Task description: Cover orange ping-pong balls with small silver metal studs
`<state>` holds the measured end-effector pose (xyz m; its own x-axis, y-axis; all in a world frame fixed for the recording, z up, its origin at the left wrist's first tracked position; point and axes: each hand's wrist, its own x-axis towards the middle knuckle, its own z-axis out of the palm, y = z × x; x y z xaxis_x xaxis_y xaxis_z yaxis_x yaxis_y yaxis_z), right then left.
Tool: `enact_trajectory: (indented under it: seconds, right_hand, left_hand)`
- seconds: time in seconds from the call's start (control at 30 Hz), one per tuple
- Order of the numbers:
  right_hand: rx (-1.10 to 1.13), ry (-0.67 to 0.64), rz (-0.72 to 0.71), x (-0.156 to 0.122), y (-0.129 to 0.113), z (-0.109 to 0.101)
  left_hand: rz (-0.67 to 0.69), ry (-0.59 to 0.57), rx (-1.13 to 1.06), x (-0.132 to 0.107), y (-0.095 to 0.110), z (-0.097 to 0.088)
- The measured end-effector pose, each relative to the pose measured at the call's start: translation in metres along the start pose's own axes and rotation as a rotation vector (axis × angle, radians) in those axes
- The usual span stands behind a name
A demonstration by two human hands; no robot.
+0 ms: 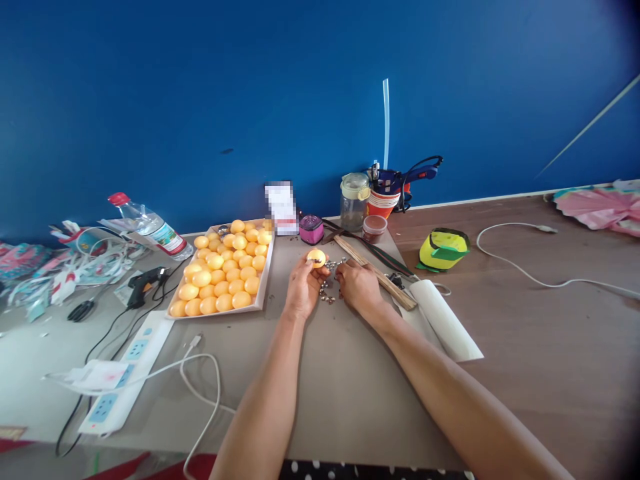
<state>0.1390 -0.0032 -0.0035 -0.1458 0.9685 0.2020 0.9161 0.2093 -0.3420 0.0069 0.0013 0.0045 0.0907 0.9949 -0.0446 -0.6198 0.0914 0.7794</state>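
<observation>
My left hand (304, 288) is closed around an orange ping-pong ball (316, 258), held up above the table mat. A small dark mark or piece shows on the ball's near side. Close by on the right, my right hand (359, 283) has its fingers bent together and pointing down at a scatter of small shiny metal pieces (327, 293). What those fingertips hold, if anything, is hidden. Left of my hands, a shallow white box (261, 293) is filled with several rows of similar orange balls (223, 289).
Behind my hands stand a purple container (311, 229), a lidded jar (354, 207) and a cup of tools (384, 202). Wooden sticks (380, 273) and a white roll (445, 320) lie rightward. A power strip (127, 373), glue gun (145, 283) and bottle (155, 230) are leftward.
</observation>
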Motion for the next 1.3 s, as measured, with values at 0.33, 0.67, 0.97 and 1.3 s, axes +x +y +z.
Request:
enact_trajectory:
  seconds: [0.33, 0.67, 0.97, 1.3]
  right_hand:
    - [0.852, 0.269, 0.213, 0.008, 0.002, 0.005]
    - [1.814, 0.037, 0.334, 0.009, -0.013, -0.007]
    - [1.811, -0.054, 0.294, 0.004, -0.019, -0.011]
    - [1.779, -0.021, 0.281, 0.004, -0.023, -0.014]
  left_hand:
    - [0.003, -0.036, -0.037, 0.000, 0.001, 0.000]
    - [-0.001, -0.003, -0.034, -0.002, 0.003, 0.005]
    - [-0.005, -0.017, 0.000, -0.002, 0.000, 0.002]
    - [-0.006, -0.038, 0.013, -0.003, -0.003, 0.000]
